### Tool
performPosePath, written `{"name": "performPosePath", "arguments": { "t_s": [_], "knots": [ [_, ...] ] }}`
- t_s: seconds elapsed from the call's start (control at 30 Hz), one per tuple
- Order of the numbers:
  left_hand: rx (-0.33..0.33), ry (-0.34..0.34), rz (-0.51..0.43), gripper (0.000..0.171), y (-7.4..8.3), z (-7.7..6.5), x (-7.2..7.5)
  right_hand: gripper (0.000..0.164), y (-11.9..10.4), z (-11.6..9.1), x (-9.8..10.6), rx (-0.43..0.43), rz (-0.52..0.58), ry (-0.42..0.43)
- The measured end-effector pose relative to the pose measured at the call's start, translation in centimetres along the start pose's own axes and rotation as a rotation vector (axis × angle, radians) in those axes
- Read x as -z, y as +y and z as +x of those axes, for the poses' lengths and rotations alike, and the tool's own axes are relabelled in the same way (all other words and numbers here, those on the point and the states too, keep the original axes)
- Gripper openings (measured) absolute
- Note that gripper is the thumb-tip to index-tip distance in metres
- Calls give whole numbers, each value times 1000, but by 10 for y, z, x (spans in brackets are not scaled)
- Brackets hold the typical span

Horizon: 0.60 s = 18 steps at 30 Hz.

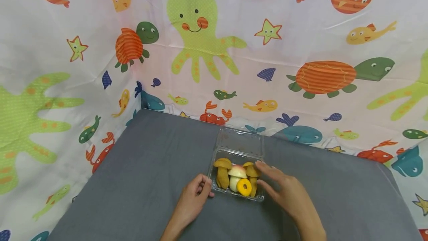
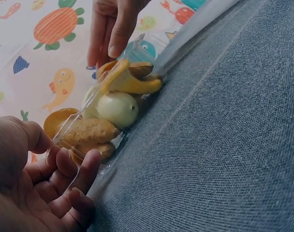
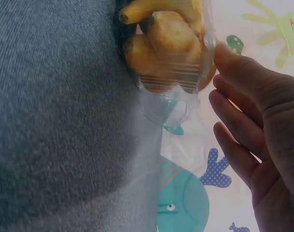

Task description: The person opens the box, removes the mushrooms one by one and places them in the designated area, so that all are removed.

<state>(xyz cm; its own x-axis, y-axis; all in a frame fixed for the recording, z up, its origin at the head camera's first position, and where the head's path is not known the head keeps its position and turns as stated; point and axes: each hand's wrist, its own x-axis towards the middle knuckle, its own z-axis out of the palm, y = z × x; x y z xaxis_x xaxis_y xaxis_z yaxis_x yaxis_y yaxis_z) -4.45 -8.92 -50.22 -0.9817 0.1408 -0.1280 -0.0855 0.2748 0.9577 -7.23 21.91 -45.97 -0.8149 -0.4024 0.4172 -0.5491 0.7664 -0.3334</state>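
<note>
A clear hinged plastic box (image 1: 234,194) lies on the grey cloth with its lid (image 1: 240,140) folded back. Toy mushrooms fill it: a brown one (image 1: 222,174) at left, a white one with a reddish cap (image 1: 237,170) in the middle, and more brown ones (image 1: 253,173) at right. In front sits a yellow piece (image 1: 249,187) with a round, dark-centred end. My left hand (image 1: 194,198) pinches the box's left rim between thumb and forefinger. At the right side my right hand (image 1: 289,190) has loosely extended fingers, fingertips right by the right brown mushroom and rim.
Dark grey cloth (image 1: 160,151) covers the table around the box. Behind and to the left hangs a white curtain (image 1: 234,96) printed with sea animals, meeting the table's back edge just behind the lid.
</note>
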Motion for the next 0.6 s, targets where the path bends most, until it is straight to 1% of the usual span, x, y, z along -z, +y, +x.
{"name": "performPosePath", "arguments": {
  "t_s": [0.17,0.4,0.6],
  "knots": [
    [-4,-3,-5,30,0,0,-1,65,-2,3,-3,-8,-7,-27],
    [-10,3,6,27,-1,0,-1,62,-4,5,-7,-41,6,-76],
    [-8,-4,-4,29,-1,0,0,59,-4,7,-10,-35,-4,-74]
  ]
}}
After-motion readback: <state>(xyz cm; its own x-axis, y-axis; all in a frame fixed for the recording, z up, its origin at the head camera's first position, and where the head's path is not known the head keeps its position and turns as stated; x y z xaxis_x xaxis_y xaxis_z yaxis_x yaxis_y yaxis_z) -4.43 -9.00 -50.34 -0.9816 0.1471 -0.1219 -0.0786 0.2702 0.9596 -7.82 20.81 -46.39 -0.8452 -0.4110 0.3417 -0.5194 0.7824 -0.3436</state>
